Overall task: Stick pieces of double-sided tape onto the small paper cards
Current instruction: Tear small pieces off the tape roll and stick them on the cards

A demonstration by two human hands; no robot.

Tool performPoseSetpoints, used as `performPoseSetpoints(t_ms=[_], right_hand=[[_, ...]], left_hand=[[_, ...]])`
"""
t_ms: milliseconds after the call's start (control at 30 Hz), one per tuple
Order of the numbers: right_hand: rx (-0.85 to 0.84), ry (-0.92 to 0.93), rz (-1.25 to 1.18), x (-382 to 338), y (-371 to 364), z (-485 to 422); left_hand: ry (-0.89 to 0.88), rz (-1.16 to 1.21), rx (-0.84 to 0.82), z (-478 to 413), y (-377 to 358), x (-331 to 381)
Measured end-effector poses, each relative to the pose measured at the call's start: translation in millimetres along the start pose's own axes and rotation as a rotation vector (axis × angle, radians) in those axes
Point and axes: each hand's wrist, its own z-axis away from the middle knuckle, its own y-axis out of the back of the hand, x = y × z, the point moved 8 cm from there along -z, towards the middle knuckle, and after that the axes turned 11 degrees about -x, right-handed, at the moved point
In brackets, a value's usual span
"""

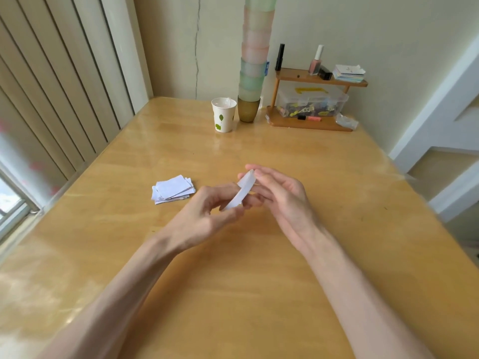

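holding the tape roll on edge above the worktop, the left hand has its fingers curled round the lower rim and clamps it. the right hand lays its fingers, nearly straight, against the upper rim. whether they pinch a loose end there or only touch it i cannot tell, since the roll hides that side. the small paper cards lie in a loose heap on the worktop, left of both hands and apart from them.

the likely trouble is at the tape's free end. if it is hard to find, picking at it may tear off a sliver. a piece pulled off too fast could curl and stick to itself or to the fingers. the cards look light and overlapped, so pressing tape onto the heap may lift several together or stick it crooked.
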Motion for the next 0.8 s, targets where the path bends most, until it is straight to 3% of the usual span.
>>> performPoseSetpoints(t_ms=[300,500,601,701,801], right_hand=[[0.103,0.002,-0.047,-6,7,5],[0.085,-0.042,-0.093,-4,8,9],[0.151,0.027,0.047,-10,8,10],[0.271,0.227,0.329,-29,14,16],[0.251,0.343,0.523,-39,7,21]], left_hand=[[-0.086,0.066,-0.028,-1,-2,14],[-0.124,0.136,-0.049,-1,-5,17],[-0.108,0.129,-0.007,-2,-5,12],[-0.099,0.104,0.044,-3,-2,8],[-0.106,0.072,0.085,-3,3,6]])
